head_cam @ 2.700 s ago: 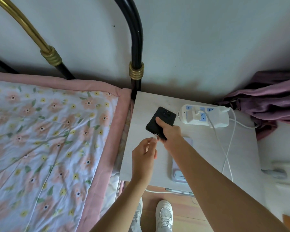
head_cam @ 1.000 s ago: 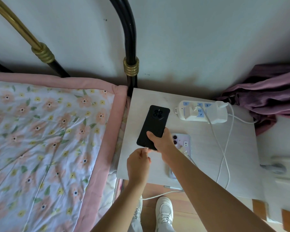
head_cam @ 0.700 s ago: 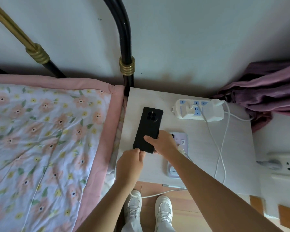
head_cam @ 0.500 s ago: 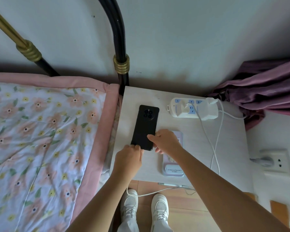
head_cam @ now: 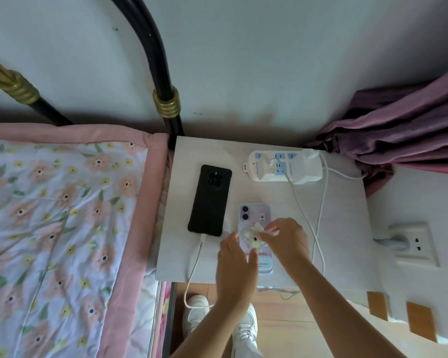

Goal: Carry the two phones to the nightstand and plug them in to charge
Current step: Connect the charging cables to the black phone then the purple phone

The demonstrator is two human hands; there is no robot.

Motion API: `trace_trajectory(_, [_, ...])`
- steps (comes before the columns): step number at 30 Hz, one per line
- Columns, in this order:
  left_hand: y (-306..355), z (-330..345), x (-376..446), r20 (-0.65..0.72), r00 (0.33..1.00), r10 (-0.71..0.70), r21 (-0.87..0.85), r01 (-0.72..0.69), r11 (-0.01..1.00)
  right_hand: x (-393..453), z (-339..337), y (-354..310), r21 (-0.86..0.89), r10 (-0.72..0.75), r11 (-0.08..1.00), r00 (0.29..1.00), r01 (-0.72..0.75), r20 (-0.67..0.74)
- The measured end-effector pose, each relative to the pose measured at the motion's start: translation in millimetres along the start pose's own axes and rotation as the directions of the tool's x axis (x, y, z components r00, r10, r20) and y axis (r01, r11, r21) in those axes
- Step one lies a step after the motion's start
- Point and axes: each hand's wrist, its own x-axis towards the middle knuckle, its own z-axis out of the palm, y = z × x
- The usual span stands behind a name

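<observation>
The black phone point(head_cam: 209, 200) lies face down on the white nightstand point(head_cam: 342, 223), with a white charging cable point(head_cam: 195, 262) plugged into its near end. Beside it on the right lies the purple phone point(head_cam: 255, 214), also face down, with a white ornament on its back. My right hand point(head_cam: 287, 241) pinches at that ornament with thumb and fingertips. My left hand point(head_cam: 237, 267) hovers at the purple phone's left edge with its fingers spread, hiding the phone's lower part. A second white cable point(head_cam: 318, 228) runs from the power strip point(head_cam: 282, 167) toward the nightstand's front edge.
The bed with a floral quilt point(head_cam: 62, 228) presses against the nightstand's left side, its black post point(head_cam: 166, 104) at the back corner. A purple curtain point(head_cam: 398, 130) hangs at the back right. A wall socket point(head_cam: 409, 244) sits to the right.
Both hands have let go of the black phone, which now lies flat with the cable in it. They moved right onto the purple phone.
</observation>
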Motion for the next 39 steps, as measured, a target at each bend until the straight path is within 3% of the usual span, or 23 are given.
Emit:
trace_trajectory(3, [5.9,11.3,18.8,0.060,0.964,-0.259,-0.120,0.264,0.957,0.0,-2.5,-0.2,0.110,0.047,0.993,0.999,-0.046,-0.004])
trace_trajectory(5, [7.1,13.0,32.8,0.121,0.928,-0.353,-0.149,0.368,0.918,1.9,-4.8,-0.1,0.205,0.095,0.974,0.995,-0.097,0.018])
trace_trajectory(7, [10.3,9.1,36.4,0.165,0.939,-0.301,-0.183,0.329,0.926,5.1,-4.5,1.7,0.334,0.128,0.932,0.990,-0.141,0.061])
trace_trajectory(11, [18.5,-7.2,39.5,0.108,0.981,-0.159,-0.303,0.184,0.935,7.0,-3.5,6.8,0.625,0.170,0.744,0.972,-0.235,0.163])
trace_trajectory(15, [29.4,-34.1,61.7,0.090,0.958,-0.272,-0.638,0.265,0.723,-4.4,-11.4,7.0,0.785,0.136,0.579,0.975,-0.220,0.173])
trace_trajectory(19, [41.8,-53.8,86.6,0.159,0.917,-0.367,-0.796,0.339,0.502,-23.1,-21.0,-1.7,0.795,0.010,0.581,0.979,-0.171,0.203])
trace_trajectory(25, [53.6,-53.5,96.8,0.223,0.901,-0.372,-0.841,0.371,0.394,-39.0,-28.3,-22.0,0.734,-0.071,0.670,0.975,-0.109,0.210])
trace_trajectory(39, [52.9,-50.3,97.4,0.223,0.912,-0.343,-0.833,0.361,0.419,-33.6,-24.4,-31.5,0.693,-0.046,0.708,0.972,-0.132,0.232])
